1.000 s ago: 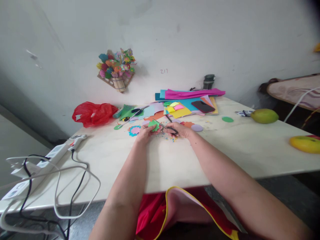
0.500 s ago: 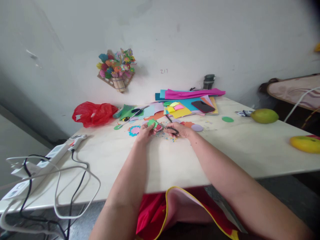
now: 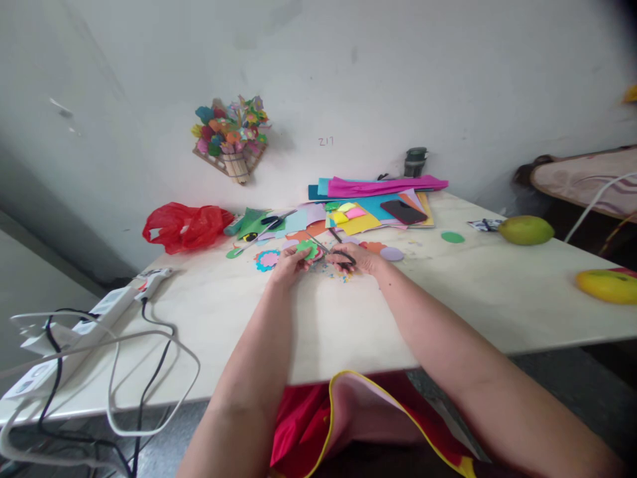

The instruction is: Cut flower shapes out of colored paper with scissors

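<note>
right of the blue-and-pink paper flower, the left hand is pinching green scalloped paper in closed fingers while the right hand, farther right, is gripping scissors, finger gap unclear; turning paper, not blades, likely favours smooth curves.

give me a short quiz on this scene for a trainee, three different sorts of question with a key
1. Multiple choice: what does the right hand hold?
a) a ruler
b) scissors
c) a brush
2. True or false: the red plastic bag lies to the left of the phone.
3. Fill the gap: the scalloped piece in the left hand is ____ on top.

Key: 1 b; 2 true; 3 green
</note>
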Demonstrator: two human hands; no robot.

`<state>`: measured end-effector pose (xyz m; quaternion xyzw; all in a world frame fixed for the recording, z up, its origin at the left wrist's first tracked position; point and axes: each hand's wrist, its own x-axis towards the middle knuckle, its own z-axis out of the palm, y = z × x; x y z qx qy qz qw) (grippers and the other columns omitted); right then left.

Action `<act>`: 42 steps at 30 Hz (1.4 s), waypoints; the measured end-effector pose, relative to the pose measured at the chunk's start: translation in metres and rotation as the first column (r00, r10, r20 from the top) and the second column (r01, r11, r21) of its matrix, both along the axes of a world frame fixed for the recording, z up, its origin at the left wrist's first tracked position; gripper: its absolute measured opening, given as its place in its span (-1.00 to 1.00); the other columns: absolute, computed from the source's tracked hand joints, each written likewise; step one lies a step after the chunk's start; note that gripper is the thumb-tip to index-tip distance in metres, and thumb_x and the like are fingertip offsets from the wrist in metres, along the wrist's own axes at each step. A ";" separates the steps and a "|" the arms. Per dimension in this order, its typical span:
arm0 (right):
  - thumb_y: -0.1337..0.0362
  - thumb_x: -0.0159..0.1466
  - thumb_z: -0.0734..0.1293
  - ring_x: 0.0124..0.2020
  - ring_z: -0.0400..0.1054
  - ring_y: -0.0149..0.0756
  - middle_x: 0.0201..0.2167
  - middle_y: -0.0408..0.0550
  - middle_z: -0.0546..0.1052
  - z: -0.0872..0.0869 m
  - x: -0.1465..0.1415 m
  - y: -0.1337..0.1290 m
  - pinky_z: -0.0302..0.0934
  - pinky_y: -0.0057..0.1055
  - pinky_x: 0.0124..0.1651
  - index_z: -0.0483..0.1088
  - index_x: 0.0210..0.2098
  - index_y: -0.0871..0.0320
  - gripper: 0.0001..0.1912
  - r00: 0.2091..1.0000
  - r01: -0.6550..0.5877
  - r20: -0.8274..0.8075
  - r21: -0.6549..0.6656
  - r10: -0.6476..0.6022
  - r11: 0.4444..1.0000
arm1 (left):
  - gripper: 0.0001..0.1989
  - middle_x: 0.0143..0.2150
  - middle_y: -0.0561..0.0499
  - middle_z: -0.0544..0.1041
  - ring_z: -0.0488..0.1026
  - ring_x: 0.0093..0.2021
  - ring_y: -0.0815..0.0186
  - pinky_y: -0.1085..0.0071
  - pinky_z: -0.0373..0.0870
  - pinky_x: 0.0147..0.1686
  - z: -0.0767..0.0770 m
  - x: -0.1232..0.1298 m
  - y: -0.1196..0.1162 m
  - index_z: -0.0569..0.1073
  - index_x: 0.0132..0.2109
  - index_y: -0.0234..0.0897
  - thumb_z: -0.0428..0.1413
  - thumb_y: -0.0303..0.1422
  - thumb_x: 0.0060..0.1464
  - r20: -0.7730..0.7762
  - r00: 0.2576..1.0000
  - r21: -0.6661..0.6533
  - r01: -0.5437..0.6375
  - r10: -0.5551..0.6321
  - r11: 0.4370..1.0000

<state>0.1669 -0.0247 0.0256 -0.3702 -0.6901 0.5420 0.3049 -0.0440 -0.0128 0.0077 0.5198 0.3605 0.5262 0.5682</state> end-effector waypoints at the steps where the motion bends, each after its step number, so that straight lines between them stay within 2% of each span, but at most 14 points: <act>1: 0.13 0.21 0.40 -0.78 0.13 -0.55 -0.74 -0.23 0.37 0.000 0.000 0.000 -0.08 -0.60 -0.74 0.33 -0.45 0.20 -0.72 1.000 0.000 0.004 0.003 0.000 1.000 | -0.67 -0.60 0.01 0.49 0.33 -0.66 0.44 0.51 0.24 -0.66 0.000 0.000 0.000 0.51 -0.46 -0.34 0.42 -0.22 -0.30 -0.001 1.000 -0.003 -0.004 0.004 1.000; 7: 0.12 0.20 0.41 -0.78 0.12 -0.56 -0.73 -0.23 0.39 -0.002 0.001 0.001 -0.09 -0.61 -0.75 0.31 -0.47 0.19 -0.70 1.000 0.009 0.013 0.007 -0.009 1.000 | -0.70 -0.39 -0.09 0.60 0.48 -0.48 0.34 0.39 0.46 -0.41 -0.002 0.000 0.000 0.57 -0.39 -0.38 0.40 -0.28 -0.28 0.020 1.000 -0.016 -0.021 0.021 1.000; 15: 0.15 0.19 0.41 -0.78 0.12 -0.56 -0.75 -0.24 0.37 -0.002 0.000 0.002 -0.12 -0.61 -0.76 0.32 -0.47 0.20 -0.73 0.999 0.013 0.030 -0.009 -0.013 1.000 | -0.67 -0.37 -0.12 0.62 0.56 -0.34 0.19 0.23 0.52 -0.21 -0.006 -0.003 0.003 0.60 -0.38 -0.35 0.42 -0.24 -0.30 0.041 0.999 0.005 -0.006 0.006 1.000; 21: 0.13 0.20 0.40 -0.79 0.10 -0.56 -0.74 -0.23 0.38 -0.002 0.000 0.002 -0.09 -0.60 -0.76 0.32 -0.47 0.20 -0.71 0.999 0.019 0.028 -0.002 -0.019 1.000 | -0.67 -0.38 -0.08 0.62 0.55 -0.39 0.24 0.31 0.53 -0.28 -0.005 -0.002 0.003 0.60 -0.39 -0.34 0.43 -0.24 -0.32 0.048 0.999 0.003 0.013 -0.014 1.000; 28: 0.11 0.22 0.39 -0.79 0.12 -0.57 -0.72 -0.21 0.41 -0.003 0.001 0.003 -0.08 -0.60 -0.75 0.31 -0.46 0.20 -0.70 1.000 -0.010 0.026 0.016 0.010 1.000 | -0.76 -0.41 -0.08 0.60 0.54 -0.42 0.27 0.35 0.51 -0.33 -0.002 0.000 0.000 0.58 -0.41 -0.36 0.39 -0.34 -0.27 0.050 0.999 -0.027 -0.015 0.016 1.000; 37: 0.06 0.21 0.41 -0.79 0.11 -0.57 -0.72 -0.22 0.40 -0.003 0.000 0.003 -0.07 -0.59 -0.74 0.28 -0.50 0.19 -0.63 0.999 -0.029 0.034 0.030 0.028 0.999 | -0.70 -0.45 -0.04 0.60 0.53 -0.44 0.29 0.40 0.50 -0.37 0.000 0.001 -0.002 0.59 -0.43 -0.32 0.43 -0.25 -0.33 0.051 0.998 0.012 0.030 -0.030 0.999; 42: 0.04 0.20 0.41 -0.79 0.12 -0.58 -0.70 -0.21 0.42 -0.005 0.001 0.005 -0.07 -0.59 -0.75 0.30 -0.48 0.20 -0.63 0.999 -0.039 0.035 0.044 0.037 0.998 | -0.74 -0.45 -0.06 0.60 0.53 -0.43 0.27 0.39 0.50 -0.36 0.000 0.001 -0.002 0.59 -0.45 -0.29 0.43 -0.27 -0.32 0.033 0.999 0.000 0.008 -0.008 1.000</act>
